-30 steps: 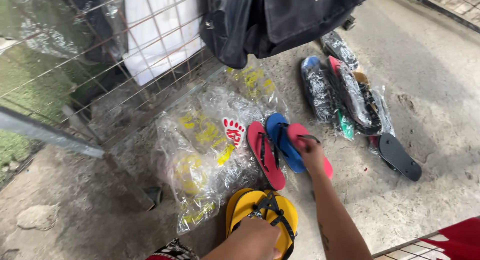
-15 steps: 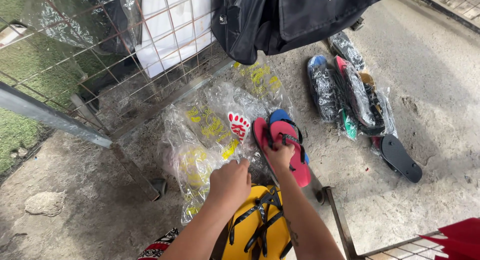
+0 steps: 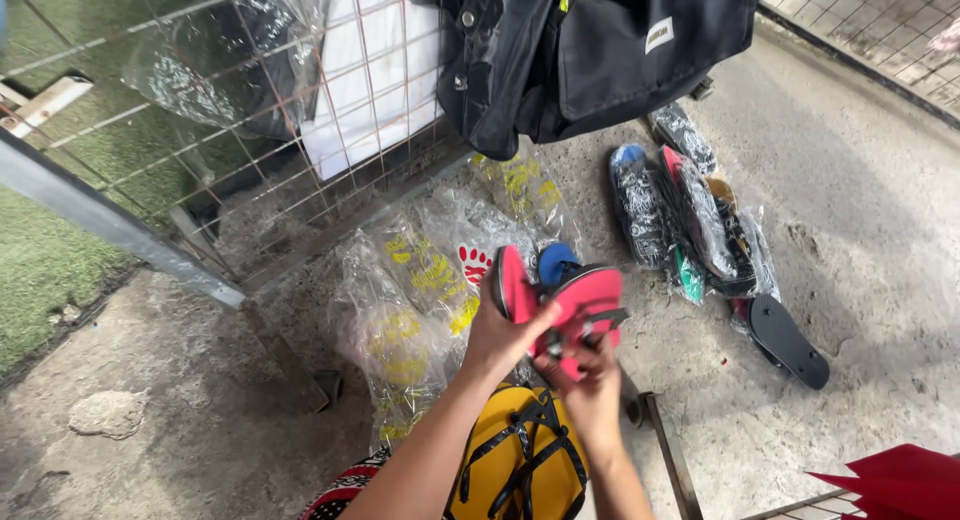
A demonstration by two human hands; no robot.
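Lifted off the concrete since before: pink flip-flops (image 3: pixel 565 305), gripped by left hand (image 3: pixel 497 335) and right hand (image 3: pixel 590 385), above yellow flip-flops (image 3: pixel 520 460), beside clear plastic bags (image 3: pixel 420 310).

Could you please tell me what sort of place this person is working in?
Probably an outdoor stall selling flip-flops. Bagged pairs lie on bare concrete, empty plastic bags lie beside a wire fence, and both hands hold a pink pair.
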